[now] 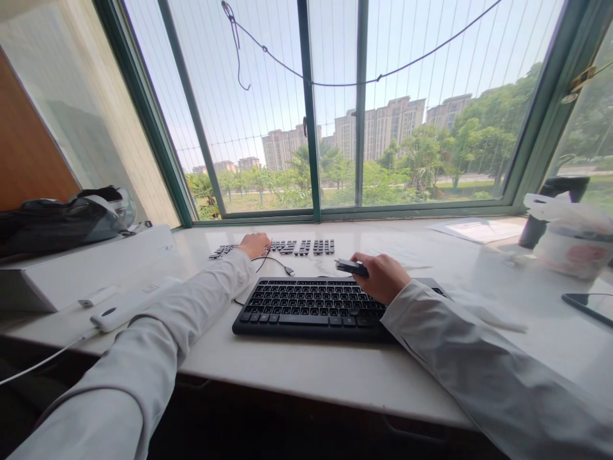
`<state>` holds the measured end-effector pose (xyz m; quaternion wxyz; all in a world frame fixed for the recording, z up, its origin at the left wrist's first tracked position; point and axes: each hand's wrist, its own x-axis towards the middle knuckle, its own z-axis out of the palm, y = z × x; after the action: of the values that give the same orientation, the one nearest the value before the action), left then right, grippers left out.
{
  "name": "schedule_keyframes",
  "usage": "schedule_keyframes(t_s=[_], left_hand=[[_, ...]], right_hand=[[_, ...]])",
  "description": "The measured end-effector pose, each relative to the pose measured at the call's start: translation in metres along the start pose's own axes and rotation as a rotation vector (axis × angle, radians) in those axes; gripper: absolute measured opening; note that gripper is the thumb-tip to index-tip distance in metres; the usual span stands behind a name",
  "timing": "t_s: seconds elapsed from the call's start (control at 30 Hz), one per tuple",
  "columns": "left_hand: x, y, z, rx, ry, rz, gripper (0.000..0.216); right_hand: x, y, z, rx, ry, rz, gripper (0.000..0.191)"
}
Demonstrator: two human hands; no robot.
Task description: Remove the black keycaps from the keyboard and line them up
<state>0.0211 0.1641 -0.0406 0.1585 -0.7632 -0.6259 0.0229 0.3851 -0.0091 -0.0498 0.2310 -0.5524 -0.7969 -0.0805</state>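
Note:
A black keyboard [306, 321] lies near the table's front edge; most of its upper rows show bare key sockets, while the bottom row carries keycaps. Behind it, loose black keycaps [324, 247] are laid out in rows. My left hand [255, 245] is over the left part of these rows, fingers curled down and pressed together; their tips are hidden. Above the keyboard's right half, my right hand [383, 276] grips a small dark tool with a metallic end [352, 267], pointing left. A black USB cable [287, 270] lies between the keycaps and the keyboard.
On the left are a white power strip [127, 310] and a white box [86, 268] with a black bag [57, 220] on top. To the right stand a plastic-bagged container [572, 246], papers [479, 230] and a dark phone-like slab [591, 306]. A window [313, 128] borders the table's back.

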Motion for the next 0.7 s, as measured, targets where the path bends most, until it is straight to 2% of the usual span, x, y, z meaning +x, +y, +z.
schedule_keyframes(t_s=[0.17, 0.33, 0.4, 0.47, 0.5, 0.6, 0.7], left_hand=[[-0.008, 0.002, -0.014, -0.023, 0.057, -0.026, 0.027], [-0.033, 0.018, -0.056, -0.066, 0.281, -0.099, 0.031], [-0.05, 0.036, -0.077, -0.119, 0.462, -0.142, 0.032], [-0.071, 0.061, -0.095, -0.181, 0.651, -0.109, 0.03], [-0.082, 0.076, -0.102, -0.205, 0.704, -0.071, 0.029], [-0.112, 0.123, -0.113, -0.291, 0.714, 0.088, 0.03], [-0.131, 0.161, -0.106, -0.376, 0.593, 0.259, 0.033]], right_hand=[[0.001, 0.002, 0.003, 0.02, 0.023, -0.002, 0.021], [0.002, 0.002, 0.001, 0.103, 0.093, -0.005, 0.021], [0.003, 0.001, -0.003, 0.17, 0.153, 0.016, 0.019], [0.004, -0.001, -0.007, 0.262, 0.212, 0.076, 0.018], [0.004, -0.001, -0.009, 0.313, 0.233, 0.112, 0.019], [0.005, -0.002, -0.014, 0.448, 0.265, 0.203, 0.022], [0.003, -0.003, -0.015, 0.565, 0.273, 0.23, 0.027]])
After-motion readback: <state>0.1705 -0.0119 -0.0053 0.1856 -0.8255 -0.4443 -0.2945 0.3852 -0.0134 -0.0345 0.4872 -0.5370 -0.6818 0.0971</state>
